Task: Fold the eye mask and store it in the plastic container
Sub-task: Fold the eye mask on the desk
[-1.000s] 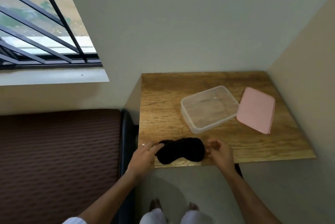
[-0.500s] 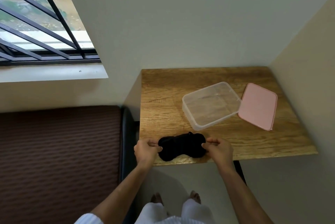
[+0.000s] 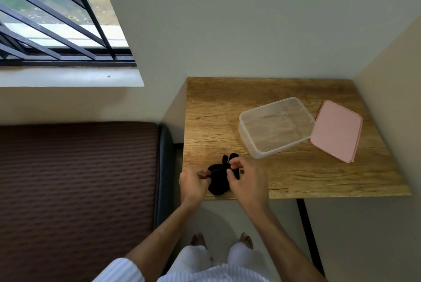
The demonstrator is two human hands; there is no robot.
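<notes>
Since 0.5 s earlier, our right hand (image 3: 247, 179) had carried its end of the eye mask (image 3: 219, 178) across toward our left hand (image 3: 192, 181), so the mask no longer lay stretched flat but sat bunched between both hands at the near edge of the tabletop (image 3: 296, 172). We judged the fold about half made. Both hands were closed in pinches on the black fabric, the right at its upper edge, the left at its left side. The plastic container (image 3: 275, 126) stood open and empty beyond the mask, apart from it, unmoved, with the pink lid (image 3: 336, 131) just beside it.
</notes>
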